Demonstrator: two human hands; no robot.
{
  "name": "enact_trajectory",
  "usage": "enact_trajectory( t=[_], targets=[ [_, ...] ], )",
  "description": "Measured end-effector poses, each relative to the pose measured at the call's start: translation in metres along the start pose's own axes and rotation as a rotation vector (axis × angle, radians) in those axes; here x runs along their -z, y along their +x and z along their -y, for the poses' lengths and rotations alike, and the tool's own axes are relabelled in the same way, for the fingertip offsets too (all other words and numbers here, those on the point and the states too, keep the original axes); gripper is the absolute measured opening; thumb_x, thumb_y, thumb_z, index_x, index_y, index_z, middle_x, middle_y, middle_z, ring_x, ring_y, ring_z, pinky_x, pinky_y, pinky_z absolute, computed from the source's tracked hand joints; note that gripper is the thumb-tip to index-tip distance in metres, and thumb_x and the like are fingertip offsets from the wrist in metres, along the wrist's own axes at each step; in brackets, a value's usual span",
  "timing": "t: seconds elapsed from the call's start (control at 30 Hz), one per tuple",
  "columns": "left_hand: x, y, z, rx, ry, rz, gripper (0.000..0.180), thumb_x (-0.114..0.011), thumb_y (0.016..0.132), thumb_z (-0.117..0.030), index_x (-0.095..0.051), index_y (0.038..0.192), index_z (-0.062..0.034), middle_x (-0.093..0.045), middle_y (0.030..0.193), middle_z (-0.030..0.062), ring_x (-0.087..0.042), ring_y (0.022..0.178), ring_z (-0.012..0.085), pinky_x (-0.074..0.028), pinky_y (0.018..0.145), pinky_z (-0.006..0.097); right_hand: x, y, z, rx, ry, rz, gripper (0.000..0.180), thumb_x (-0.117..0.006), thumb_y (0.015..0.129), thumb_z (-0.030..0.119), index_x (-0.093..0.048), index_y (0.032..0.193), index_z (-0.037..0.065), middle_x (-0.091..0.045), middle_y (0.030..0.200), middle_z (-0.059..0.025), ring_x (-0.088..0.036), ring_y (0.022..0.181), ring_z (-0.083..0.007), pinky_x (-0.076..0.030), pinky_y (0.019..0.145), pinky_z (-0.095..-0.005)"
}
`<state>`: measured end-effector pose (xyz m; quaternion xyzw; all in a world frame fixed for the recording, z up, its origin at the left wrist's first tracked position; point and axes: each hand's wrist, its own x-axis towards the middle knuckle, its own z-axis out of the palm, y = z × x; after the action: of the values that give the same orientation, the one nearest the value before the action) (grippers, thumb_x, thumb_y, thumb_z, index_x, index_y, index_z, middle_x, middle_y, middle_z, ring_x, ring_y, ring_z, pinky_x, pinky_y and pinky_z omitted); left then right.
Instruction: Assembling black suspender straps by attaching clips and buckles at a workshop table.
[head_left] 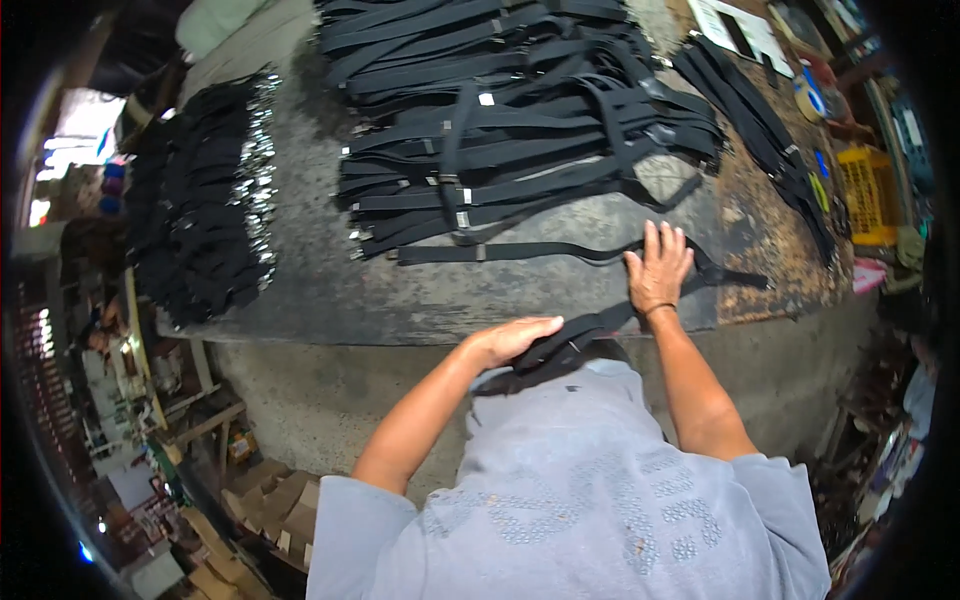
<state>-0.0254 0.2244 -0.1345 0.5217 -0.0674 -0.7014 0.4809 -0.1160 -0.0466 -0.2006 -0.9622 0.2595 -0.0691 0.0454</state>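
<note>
Single black strap [530, 249] lies along the near edge of the worktable [310, 290], centre to right of the frame. Long axis runs roughly left-right; a small metal fitting is seen on the left stretch, and a branching joint just right of the right hand [660, 268].

Right hand is the nearer one: laid palm down on the strap, fingers a little spread, nothing clamped. From it the long run extends left, the short tail right.

Left hand [508, 341] is lower, at the table edge, against a dark strap bundle [572, 338]. Its fingertips are partly hidden, so whether the grip is closed cannot be told. Bundle axis is slanted up and right, toward the right wrist; whether it is joined to the single strap cannot be made out.

Farther out: a big pile of black straps [530, 125] with metal fittings, top centre, just beyond the single strap. A second pile with shiny clips [195, 200] sits upper left, well apart. Another loose strap bunch [745, 110] is laid diagonally upper right, with a yellow basket [866, 195] beyond it.
</note>
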Motion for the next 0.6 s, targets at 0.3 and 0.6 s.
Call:
enact_trajectory(
  t=[0.3, 0.6],
  targets=[
    [-0.013, 0.012, 0.017, -0.120, -0.594, 0.326, 0.036, -0.055, 0.096, -0.025, -0.059, 0.118, 0.0024, -0.067, 0.101, 0.0179, -0.070, 0.088, 0.0286, -0.059, 0.069, 0.038, -0.003, 0.000, -0.006, -0.005, -0.018, 0.007, 0.068, -0.059, 0.091, 0.041, -0.032, 0.149, 0.017, -0.029, 0.153, -0.0119, -0.018, 0.145, -0.0357, -0.013, 0.114, -0.0598],
    [-0.013, -0.007, 0.023, -0.174, -0.445, 0.043, 0.028, -0.056, 0.098, -0.019, -0.059, 0.118, 0.0002, -0.065, 0.096, 0.0060, -0.063, 0.079, 0.0136, -0.053, 0.072, 0.027, -0.004, 0.000, -0.002, 0.007, -0.043, 0.003, 0.067, -0.058, 0.091, 0.040, -0.032, 0.149, 0.017, -0.028, 0.152, -0.0118, -0.018, 0.144, -0.0351, -0.013, 0.115, -0.0593]
  ],
)
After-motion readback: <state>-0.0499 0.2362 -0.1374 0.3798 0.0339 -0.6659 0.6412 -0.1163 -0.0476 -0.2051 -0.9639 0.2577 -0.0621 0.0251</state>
